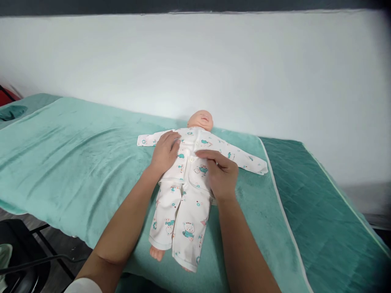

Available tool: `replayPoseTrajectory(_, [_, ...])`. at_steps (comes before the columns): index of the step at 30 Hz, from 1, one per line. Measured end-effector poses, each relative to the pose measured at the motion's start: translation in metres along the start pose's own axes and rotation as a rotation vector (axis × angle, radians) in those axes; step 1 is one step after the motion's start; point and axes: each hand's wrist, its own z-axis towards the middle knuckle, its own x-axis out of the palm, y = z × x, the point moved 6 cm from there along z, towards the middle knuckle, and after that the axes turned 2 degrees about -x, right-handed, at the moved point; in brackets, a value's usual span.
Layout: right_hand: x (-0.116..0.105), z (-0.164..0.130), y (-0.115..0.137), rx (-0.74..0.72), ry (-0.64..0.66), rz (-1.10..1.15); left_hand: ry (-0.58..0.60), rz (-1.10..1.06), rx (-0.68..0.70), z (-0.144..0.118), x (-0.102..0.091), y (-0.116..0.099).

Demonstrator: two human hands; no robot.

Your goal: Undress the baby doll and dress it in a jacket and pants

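Observation:
A baby doll (pixel 200 120) lies on its back on a light green blanket, head toward the wall. It wears a white jacket (pixel 191 171) with small animal prints and matching trousers (pixel 189 228). Both sleeves are spread out sideways, and buttons show down the jacket's front. My left hand (pixel 166 152) rests flat on the jacket at the chest, fingers extended. Over the other side of the jacket is my right hand (pixel 221 173), its index finger stretched toward a button (pixel 192 159) and its other fingers curled. Nothing shows between the right thumb and index finger.
The light green blanket (pixel 76 150) covers most of the bed, with a darker green quilted cover (pixel 324 203) at the right. A white wall (pixel 195 61) stands behind. At lower left are a black chair (pixel 24 252) and a dark cable (pixel 58 257).

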Motion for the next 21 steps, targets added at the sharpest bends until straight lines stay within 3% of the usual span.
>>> replayPoseTrajectory(3, [-0.018, 0.005, -0.019, 0.07, -0.128, -0.113, 0.031, 0.09, -0.04, 0.002, 0.005, 0.022])
replayPoseTrajectory(5, [-0.027, 0.01, -0.036, 0.1, -0.134, -0.274, 0.088, 0.171, -0.101, 0.001, 0.008, 0.034])
replayPoseTrajectory(9, [-0.044, 0.011, -0.08, 0.195, 0.054, -0.686, 0.217, 0.371, -0.192, -0.014, 0.005, 0.048])
replayPoseTrajectory(12, [-0.071, -0.006, -0.102, 0.286, 0.155, -0.911, 0.28, 0.503, -0.237, -0.029, -0.008, 0.062])
replayPoseTrajectory(17, [-0.11, -0.041, -0.104, 0.406, 0.208, -1.063, 0.228, 0.593, -0.445, -0.036, -0.04, 0.105])
replayPoseTrajectory(21, [-0.113, -0.05, -0.097, 0.448, 0.207, -1.105, 0.255, 0.61, -0.457, -0.029, -0.049, 0.126])
